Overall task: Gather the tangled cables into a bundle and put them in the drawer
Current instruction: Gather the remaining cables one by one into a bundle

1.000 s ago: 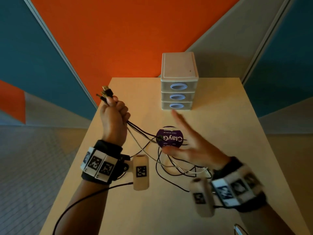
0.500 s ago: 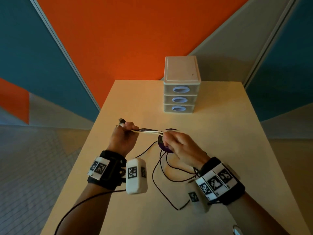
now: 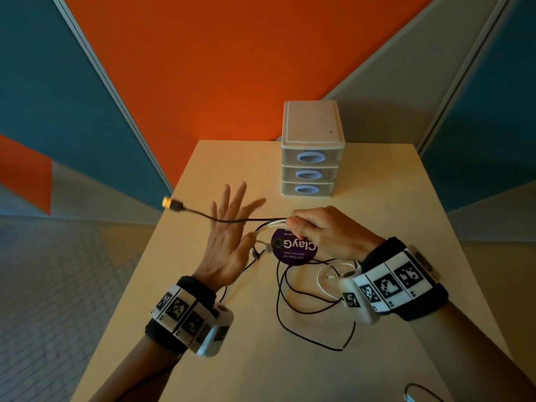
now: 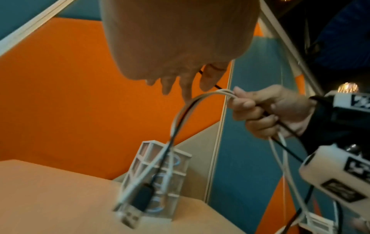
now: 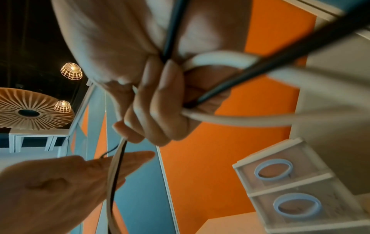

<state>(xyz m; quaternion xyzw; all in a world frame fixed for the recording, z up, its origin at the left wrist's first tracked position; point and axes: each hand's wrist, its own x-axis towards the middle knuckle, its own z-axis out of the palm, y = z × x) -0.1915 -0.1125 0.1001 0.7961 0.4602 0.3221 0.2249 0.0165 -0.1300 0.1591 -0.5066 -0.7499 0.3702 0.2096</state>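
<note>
We are working on the gathering step: our right hand (image 3: 322,233) is clenching around the cables (image 3: 293,288), black and white strands pinched together just past its fingertips, while our left hand (image 3: 229,242) is spread flat with fingers straight, grasping nothing. One black strand is running across the left fingers and sticking out beyond them, ending in a USB plug (image 3: 173,203) in the air. From the left wrist view, a few plug ends are dangling below the right fingers. Most of the cable length is trailing loose on the table (image 3: 203,358), below and behind the right wrist, so we judge the bundle as barely begun.

Next, we think the left hand needs to catch the free strand and feed it back toward the right fingers, then coil the slack lying on the table. The drawer unit (image 3: 311,123) is standing well beyond both sets of fingers, all three drawers closed, so one hand must be freed to pull one open.

Just under the right fingers, a round purple sticker (image 3: 293,250) is lying upside down to us, reading "ClayG", with a line that seems to read "Let's keep our pantries clean."
</note>
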